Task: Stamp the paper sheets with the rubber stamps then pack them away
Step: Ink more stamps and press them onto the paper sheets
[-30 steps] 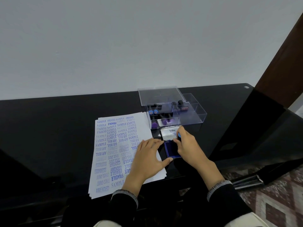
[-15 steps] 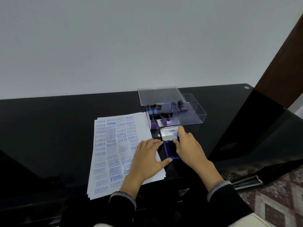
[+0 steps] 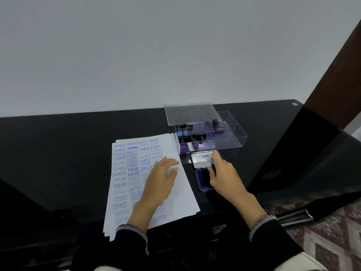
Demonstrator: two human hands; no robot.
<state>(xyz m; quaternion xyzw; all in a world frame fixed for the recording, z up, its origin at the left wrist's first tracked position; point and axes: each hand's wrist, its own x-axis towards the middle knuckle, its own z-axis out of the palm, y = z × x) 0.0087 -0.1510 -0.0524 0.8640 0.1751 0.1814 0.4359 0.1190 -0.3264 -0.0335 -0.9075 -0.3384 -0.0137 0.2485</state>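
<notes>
On the table [image 3: 58, 153] we see paper sheets [image 3: 185, 192] at left, the ink pad [image 3: 203, 178] just right, the stamp box [image 3: 230, 137] behind it.

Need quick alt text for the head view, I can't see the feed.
Right hand grips a blue-topped stamp over the open ink pad; left hand lies flat on the stamped paper sheets. A clear box of stamps sits behind on the black table.

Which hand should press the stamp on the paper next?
Probably the right hand: it already holds a stamp over the open ink pad. The left hand lies flat on the paper sheets, steadying them.
</notes>
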